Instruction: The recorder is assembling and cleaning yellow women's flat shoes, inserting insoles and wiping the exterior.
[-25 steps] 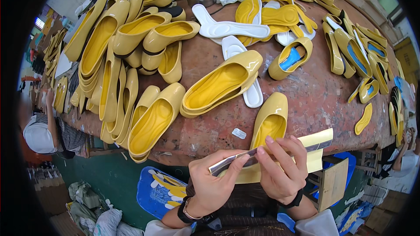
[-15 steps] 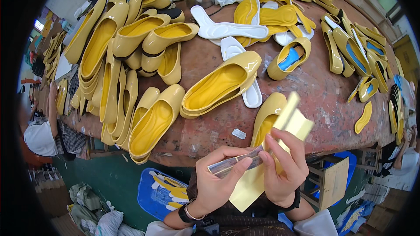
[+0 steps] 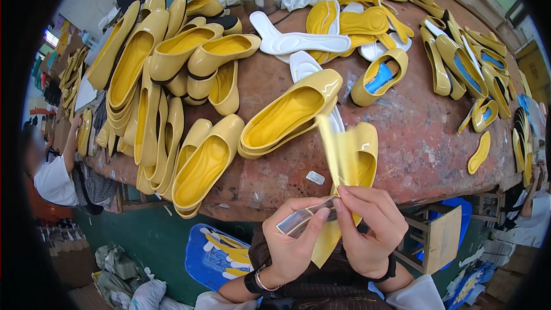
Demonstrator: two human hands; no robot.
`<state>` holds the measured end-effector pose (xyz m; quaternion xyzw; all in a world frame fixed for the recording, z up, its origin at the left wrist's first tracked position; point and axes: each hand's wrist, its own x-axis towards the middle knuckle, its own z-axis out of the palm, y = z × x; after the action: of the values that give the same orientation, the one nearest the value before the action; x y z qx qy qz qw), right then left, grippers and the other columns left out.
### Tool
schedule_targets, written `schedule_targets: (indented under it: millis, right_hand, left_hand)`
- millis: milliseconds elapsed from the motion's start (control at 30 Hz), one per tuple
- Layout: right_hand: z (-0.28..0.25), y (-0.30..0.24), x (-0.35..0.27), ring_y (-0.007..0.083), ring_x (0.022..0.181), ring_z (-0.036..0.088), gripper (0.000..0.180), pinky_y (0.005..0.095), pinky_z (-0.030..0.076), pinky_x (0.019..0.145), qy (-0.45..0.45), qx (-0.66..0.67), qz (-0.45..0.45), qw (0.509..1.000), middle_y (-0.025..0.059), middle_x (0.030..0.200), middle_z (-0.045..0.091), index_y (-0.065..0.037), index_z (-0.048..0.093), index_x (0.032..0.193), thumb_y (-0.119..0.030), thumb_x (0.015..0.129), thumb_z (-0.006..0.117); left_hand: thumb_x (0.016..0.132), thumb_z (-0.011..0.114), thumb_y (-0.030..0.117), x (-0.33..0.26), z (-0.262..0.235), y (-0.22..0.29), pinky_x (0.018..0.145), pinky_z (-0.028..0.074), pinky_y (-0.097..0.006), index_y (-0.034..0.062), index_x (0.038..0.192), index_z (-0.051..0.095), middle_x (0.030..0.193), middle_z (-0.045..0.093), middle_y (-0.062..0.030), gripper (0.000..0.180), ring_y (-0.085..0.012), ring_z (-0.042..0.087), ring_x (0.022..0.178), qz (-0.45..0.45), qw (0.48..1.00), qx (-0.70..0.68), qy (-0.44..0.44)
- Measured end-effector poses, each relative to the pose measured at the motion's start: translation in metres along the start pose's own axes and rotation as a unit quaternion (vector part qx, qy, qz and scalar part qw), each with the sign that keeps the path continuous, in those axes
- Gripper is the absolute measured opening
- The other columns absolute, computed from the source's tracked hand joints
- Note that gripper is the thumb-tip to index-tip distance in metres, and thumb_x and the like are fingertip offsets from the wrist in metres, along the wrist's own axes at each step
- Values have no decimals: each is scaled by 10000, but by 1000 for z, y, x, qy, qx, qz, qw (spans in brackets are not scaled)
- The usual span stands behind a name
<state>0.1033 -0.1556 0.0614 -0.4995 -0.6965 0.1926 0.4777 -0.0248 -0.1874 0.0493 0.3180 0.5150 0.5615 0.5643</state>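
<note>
Head view, strip: narrow, glossy, see-through strip [image 3: 299,217] with pale lines, tilted, by the near edge of the scuffed reddish-brown bench [image 3: 413,163].
Sheet: smooth, pale-yellow, paper-like sheet [image 3: 327,245] at the strip's right end; upper part blurred.
Left hand [image 3: 293,241]: fingers clamped on the strip.
Right hand [image 3: 372,224]: fingers together, pinching the sheet.
Bench load: glossy yellow flat shoes [image 3: 206,163], white insoles [image 3: 310,43].
Room: green floor [image 3: 135,224], wooden stool [image 3: 445,240].

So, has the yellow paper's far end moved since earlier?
Yes: the yellow paper swung left; its far end, earlier right of the nearest shoe, is now left of it.
</note>
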Motion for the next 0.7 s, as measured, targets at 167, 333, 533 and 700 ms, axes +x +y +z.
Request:
schedule_targets:
  millis: [167,333,533,700]
  right_hand:
    - [10,-4,-6,237,793,703,313,296,567,694,51,-58,-16,997,104,940,706,-1,745,1017,59,713,783]
    - [19,-1,-9,247,799,707,321,298,571,697,59,-84,-63,993,124,948,707,18,735,1043,64,727,765]
    - [20,-1,-10,263,838,721,319,308,578,721,43,-90,-82,992,151,999,709,24,731,1057,60,740,743]
    - [23,-3,-12,269,863,727,323,308,582,735,35,-89,-85,992,173,1047,710,-7,745,1057,49,739,747]
  left_hand:
    - [921,678,5,0,4,-3,812,524,-243,-45,1069,621,997,719,-97,166,-102,661,894,43,998,26,32]
    - [925,671,1,1,5,-2,808,524,-238,-46,1069,619,984,717,-94,160,-103,662,889,65,997,24,45]
    - [932,664,3,2,6,-3,797,519,-231,-45,1073,619,984,714,-91,156,-95,655,880,72,995,17,59]
    - [936,659,8,3,0,-3,798,515,-226,-41,1083,619,991,710,-88,159,-90,650,889,75,995,11,65]
